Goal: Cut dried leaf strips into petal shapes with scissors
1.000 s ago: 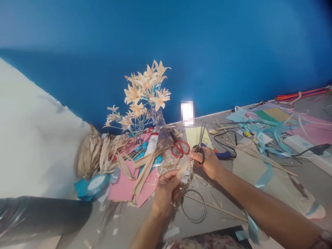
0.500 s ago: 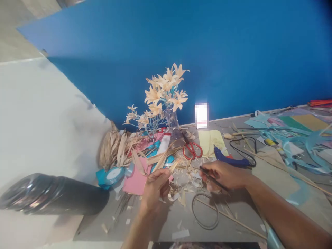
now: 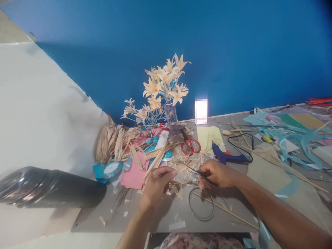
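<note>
Between the pinched thumb and fingers of my left hand (image 3: 159,181) is a pale strip of dried husk (image 3: 181,169), its free end pointing right. My right hand (image 3: 214,173) is closed around a slim dark pointed tool (image 3: 207,179); its exact kind is unclear. The tool's thin tip reaches left, up against or just over the husk strip. Husk scraps (image 3: 185,180) litter the tabletop below both hands. Red-handled scissors (image 3: 190,146) lie beyond them, and a blue glue gun (image 3: 228,157) rests behind my right hand.
A clear vase (image 3: 171,119) of cream husk flowers (image 3: 166,79) stands at the back. Husk bundles (image 3: 107,141), pink paper (image 3: 132,173) and a ribbon roll (image 3: 112,169) lie left. A wire coil (image 3: 201,218) sits in front; blue ribbon (image 3: 308,148) tangles at right. A dark wrapped cylinder (image 3: 52,188) juts in from the left.
My right hand has moved left and turned the tool, bringing its tip to the husk strip. The strip now points more to the right. The camera view has shifted slightly.
</note>
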Demonstrator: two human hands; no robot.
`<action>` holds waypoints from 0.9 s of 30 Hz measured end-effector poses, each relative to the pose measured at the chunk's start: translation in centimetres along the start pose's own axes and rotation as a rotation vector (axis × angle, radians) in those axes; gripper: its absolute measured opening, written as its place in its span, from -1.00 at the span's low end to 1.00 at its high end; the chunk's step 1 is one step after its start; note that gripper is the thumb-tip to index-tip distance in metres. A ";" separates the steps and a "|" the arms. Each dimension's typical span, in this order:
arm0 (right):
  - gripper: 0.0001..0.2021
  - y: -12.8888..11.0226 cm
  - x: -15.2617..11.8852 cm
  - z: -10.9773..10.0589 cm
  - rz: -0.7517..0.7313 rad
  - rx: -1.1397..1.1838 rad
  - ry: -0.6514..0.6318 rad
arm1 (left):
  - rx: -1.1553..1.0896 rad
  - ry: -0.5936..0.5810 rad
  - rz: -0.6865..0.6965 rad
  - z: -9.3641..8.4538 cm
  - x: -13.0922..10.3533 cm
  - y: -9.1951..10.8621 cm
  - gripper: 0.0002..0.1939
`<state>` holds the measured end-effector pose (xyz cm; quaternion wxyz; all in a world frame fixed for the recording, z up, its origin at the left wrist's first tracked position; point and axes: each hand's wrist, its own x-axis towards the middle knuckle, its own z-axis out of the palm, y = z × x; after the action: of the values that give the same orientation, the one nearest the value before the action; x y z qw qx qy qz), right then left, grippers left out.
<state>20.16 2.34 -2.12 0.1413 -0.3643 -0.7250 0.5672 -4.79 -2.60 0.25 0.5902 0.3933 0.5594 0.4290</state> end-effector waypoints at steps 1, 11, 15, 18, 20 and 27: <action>-0.72 0.1 -0.1 -0.1 0.012 0.001 -0.005 | -0.006 -0.023 -0.007 -0.1 0.0 0.0 -0.63; -0.75 -1.0 -0.3 0.2 -0.080 -0.076 -0.008 | -0.056 -0.030 -0.036 0.9 -0.3 0.1 -0.60; -0.62 -0.6 -0.2 0.4 -0.024 -0.003 -0.044 | 0.030 -0.024 0.019 0.5 -0.3 0.1 -0.64; -0.58 -0.1 0.0 0.4 -0.002 0.048 -0.043 | 0.007 -0.032 0.012 0.1 -0.2 0.0 -0.64; -0.60 0.1 0.2 0.4 0.022 0.060 0.000 | -0.048 -0.046 0.000 0.2 -0.3 -0.1 -0.64; -0.65 -0.3 0.4 1.2 0.001 0.352 -0.113 | -0.247 -0.154 0.073 4.0 -1.2 -1.3 -0.72</action>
<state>19.08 1.72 -2.32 0.1616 -0.3018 -0.6213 0.7048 -0.69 -4.14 -0.36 0.6592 0.3697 0.4408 0.4842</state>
